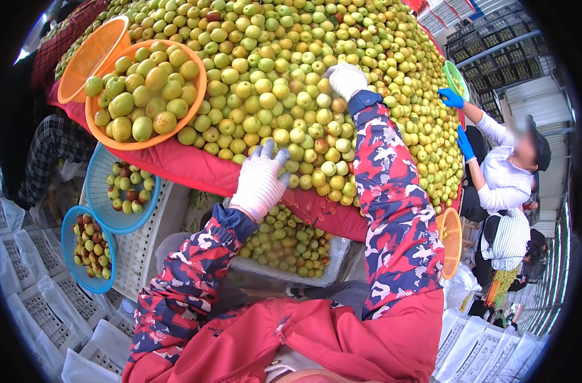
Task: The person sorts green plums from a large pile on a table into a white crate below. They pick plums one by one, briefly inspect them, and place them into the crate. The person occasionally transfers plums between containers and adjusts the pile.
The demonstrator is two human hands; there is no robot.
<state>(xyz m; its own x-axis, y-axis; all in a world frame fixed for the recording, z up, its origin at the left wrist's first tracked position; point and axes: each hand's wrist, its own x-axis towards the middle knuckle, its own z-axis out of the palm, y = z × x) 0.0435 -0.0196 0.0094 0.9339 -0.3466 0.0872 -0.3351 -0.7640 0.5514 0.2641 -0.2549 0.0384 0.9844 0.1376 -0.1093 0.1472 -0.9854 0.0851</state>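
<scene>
Green and yellow jujube-like fruits [271, 88] lie in a deep heap on a table with a red quilted cover [200, 163]. My left hand [262, 181], in a white knitted glove with grey fingertips, rests at the near edge of the heap, fingers spread, with no fruit seen in it. Further out and to the right, my right hand [347, 80], also gloved in white, reaches onto the fruits; its fingertips are partly hidden, so whether it holds one is unclear. An orange plastic basket [202, 91] full of larger-looking fruits stands left of my hands.
Another orange basket [65, 81] leans behind the full one. Two blue baskets [92, 179] with browner fruits sit lower left, beside white crates [47, 306]. A lined crate of fruits [336, 273] is below the table edge. A co-worker in blue gloves [520, 167] works at the right.
</scene>
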